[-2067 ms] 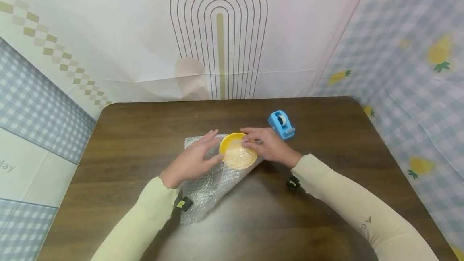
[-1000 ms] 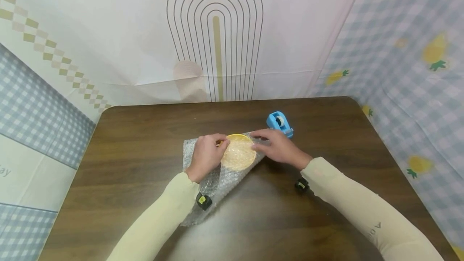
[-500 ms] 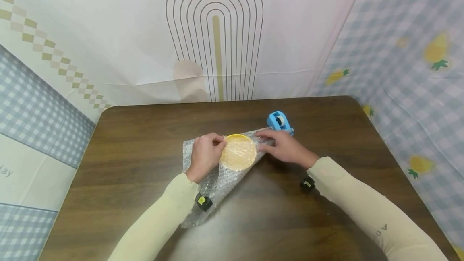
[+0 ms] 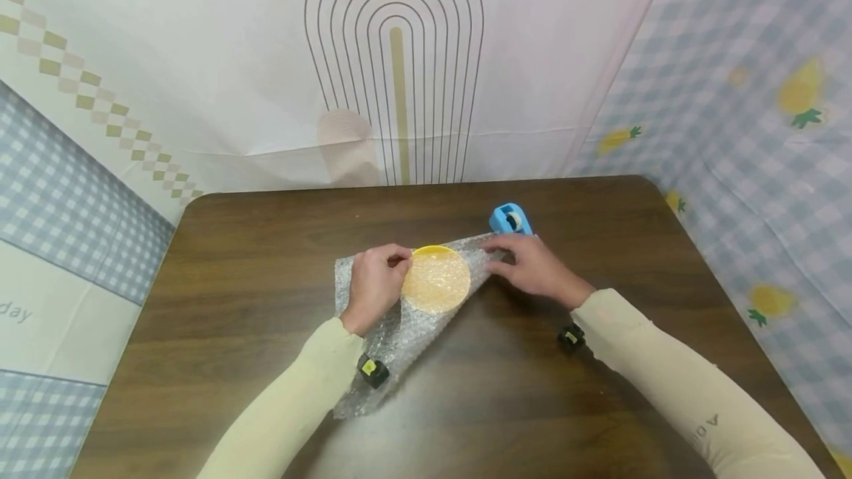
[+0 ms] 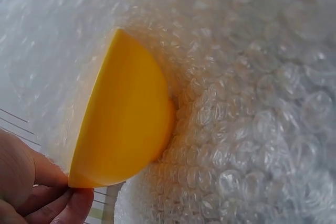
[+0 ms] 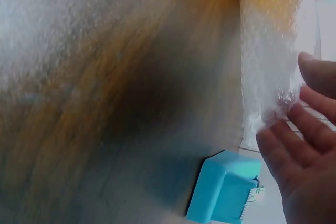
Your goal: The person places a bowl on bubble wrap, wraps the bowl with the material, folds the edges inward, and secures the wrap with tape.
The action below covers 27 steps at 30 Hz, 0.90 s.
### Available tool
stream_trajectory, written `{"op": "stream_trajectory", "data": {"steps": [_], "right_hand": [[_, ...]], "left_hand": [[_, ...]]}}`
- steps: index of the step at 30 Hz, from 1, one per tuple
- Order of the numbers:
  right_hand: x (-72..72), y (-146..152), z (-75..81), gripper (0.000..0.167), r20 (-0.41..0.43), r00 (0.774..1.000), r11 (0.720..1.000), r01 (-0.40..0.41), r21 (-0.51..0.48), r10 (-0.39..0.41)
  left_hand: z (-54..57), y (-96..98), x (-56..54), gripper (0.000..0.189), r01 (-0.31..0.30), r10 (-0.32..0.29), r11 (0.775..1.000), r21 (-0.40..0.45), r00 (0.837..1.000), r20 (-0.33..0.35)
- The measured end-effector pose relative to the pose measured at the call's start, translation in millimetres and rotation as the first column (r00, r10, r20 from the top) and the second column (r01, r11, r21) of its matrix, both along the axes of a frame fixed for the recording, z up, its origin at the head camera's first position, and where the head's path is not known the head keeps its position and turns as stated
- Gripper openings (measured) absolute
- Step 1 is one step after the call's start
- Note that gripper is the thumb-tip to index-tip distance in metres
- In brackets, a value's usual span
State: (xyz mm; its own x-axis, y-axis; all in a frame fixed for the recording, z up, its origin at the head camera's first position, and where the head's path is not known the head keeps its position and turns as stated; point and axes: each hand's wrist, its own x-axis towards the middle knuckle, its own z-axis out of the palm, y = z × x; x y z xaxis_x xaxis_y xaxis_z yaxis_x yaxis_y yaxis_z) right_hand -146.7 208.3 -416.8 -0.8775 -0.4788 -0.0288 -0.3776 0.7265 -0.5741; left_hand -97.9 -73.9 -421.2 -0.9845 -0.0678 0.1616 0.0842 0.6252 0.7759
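Observation:
A yellow bowl [image 5: 126,114] lies on a sheet of clear bubble wrap [image 4: 413,327]. In the head view, a flap of the wrap covers most of it, and its far rim [image 4: 434,249] shows bright yellow. My left hand [image 4: 375,283] pinches the bowl's rim between thumb and fingertips, as the left wrist view shows. To the right of the bowl, my right hand [image 4: 535,266] touches the tapering end of the wrap with fairly straight fingers, its thumb [image 6: 315,74] apart from them.
A blue tape dispenser [image 4: 511,219] stands just behind my right hand, partly hidden by it. Both it and the wrap are on a dark wooden table [image 4: 266,257]. A white printed cloth [image 4: 266,80] hangs behind the table's far edge.
My left hand has gone from spread fingers beside the bowl to pinching its rim. My right hand has moved right, away from the bowl along the wrap, and the flap covers more of the bowl.

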Motion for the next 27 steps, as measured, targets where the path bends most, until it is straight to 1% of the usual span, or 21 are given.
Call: {"op": "stream_trajectory", "data": {"steps": [4,6,8,11,14,16,18,20,23,25,27], "right_hand": [[4.6,0,2.7,0.044,-0.08,0.993,0.995,0.088,0.043,-0.084],[8.4,-1,4.5,0.045,-0.096,0.986,0.987,0.146,0.061,-0.14],[12.8,-1,6.0,0.048,-0.087,0.977,0.978,0.2,0.067,-0.194],[18.4,-2,6.0,0.052,-0.029,0.967,0.965,0.256,0.058,-0.254],[20.9,-4,3.1,0.052,0.072,0.955,0.957,0.287,0.038,-0.289],[20.2,-5,0.6,0.051,0.149,0.941,0.953,0.303,0.021,-0.303],[18.3,-7,-1.4,0.05,0.242,0.917,0.945,0.327,-0.003,-0.317],[15.4,-8,-3.5,0.053,0.344,0.886,0.934,0.352,-0.062,-0.311],[10.6,-10,-5.8,0.062,0.494,0.822,0.896,0.41,-0.168,-0.284],[7.7,-12,-7.8,0.071,0.561,0.789,0.87,0.438,-0.227,-0.251],[6.1,-13,-8.8,0.077,0.596,0.767,0.852,0.458,-0.252,-0.236]], "left_hand": [[-0.7,-0.5,0.0,0.008,-0.012,0.012,1.0,0.006,1.0,0.014],[-1.0,-0.8,-0.2,0.009,-0.016,0.015,1.0,0.012,1.0,0.023],[-1.4,-1.1,-0.6,0.01,-0.018,0.017,1.0,0.017,0.999,0.037],[-1.6,-2.3,-1.2,0.012,-0.022,0.021,1.0,0.022,0.998,0.068],[-1.8,-3.8,-1.5,0.014,-0.023,0.021,1.0,0.015,0.994,0.104],[-1.7,-4.8,-1.5,0.016,-0.019,0.017,1.0,0.009,0.992,0.126],[-1.6,-5.3,-1.6,0.017,-0.01,0.009,1.0,0.008,0.989,0.148],[-1.4,-5.7,-1.7,0.018,-0.005,0.003,1.0,0.01,0.986,0.168],[-0.8,-5.8,-1.7,0.02,0.0,-0.004,1.0,0.018,0.98,0.198],[-0.3,-5.9,-1.7,0.021,0.003,-0.006,1.0,0.013,0.978,0.21],[0.1,-5.8,-1.8,0.021,0.009,-0.011,1.0,0.013,0.974,0.225]]}}
